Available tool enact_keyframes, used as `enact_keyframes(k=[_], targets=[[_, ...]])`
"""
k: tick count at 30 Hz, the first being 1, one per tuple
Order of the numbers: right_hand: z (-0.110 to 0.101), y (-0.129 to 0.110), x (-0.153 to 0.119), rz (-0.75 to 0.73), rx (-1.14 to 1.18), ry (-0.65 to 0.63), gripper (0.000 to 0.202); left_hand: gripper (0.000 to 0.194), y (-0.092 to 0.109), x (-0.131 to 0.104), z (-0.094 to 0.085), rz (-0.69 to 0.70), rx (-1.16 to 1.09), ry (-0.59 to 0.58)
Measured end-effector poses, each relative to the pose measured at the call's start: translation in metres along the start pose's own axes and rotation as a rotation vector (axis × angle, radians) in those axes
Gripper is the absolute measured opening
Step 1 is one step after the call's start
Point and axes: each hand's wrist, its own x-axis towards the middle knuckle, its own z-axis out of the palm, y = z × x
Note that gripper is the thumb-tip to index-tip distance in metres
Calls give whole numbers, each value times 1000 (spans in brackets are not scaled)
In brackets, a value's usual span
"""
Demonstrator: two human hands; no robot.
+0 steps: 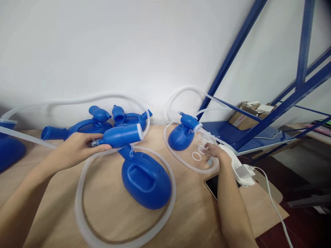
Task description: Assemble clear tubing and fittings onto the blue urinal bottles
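Observation:
My left hand grips a blue funnel-like piece by its narrow end, where a metal fitting shows. A white ring sits on the piece's wide mouth. Just below and to the right of it lies a blue bottle on the table, its neck close to the piece. A translucent hose curves round the bottle. At the right, my right hand has its fingers together at a small pile of white rings; what they pinch is too small to tell. One loose ring lies beside them.
More blue bottles stand along the wall, with another blue bottle near the rings. A phone lies under my right forearm, beside a white power strip. A blue metal shelf with a cardboard box rises at the right.

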Motion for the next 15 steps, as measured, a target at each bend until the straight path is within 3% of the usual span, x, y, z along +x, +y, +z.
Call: enact_keyframes(k=[5, 9, 12, 15], targets=[[8, -5, 5, -24, 72, 20, 48, 56, 4, 1, 5, 76, 24, -153], [12, -8, 4, -43, 155, 20, 56, 47, 4, 0, 6, 112, 35, -162], [13, -10, 6, -46, 164, 26, 42, 43, 6, -1, 5, 122, 46, -145], [12, -10, 10, -63, 128, 118, 31, 45, 10, -2, 4, 117, 47, -137]])
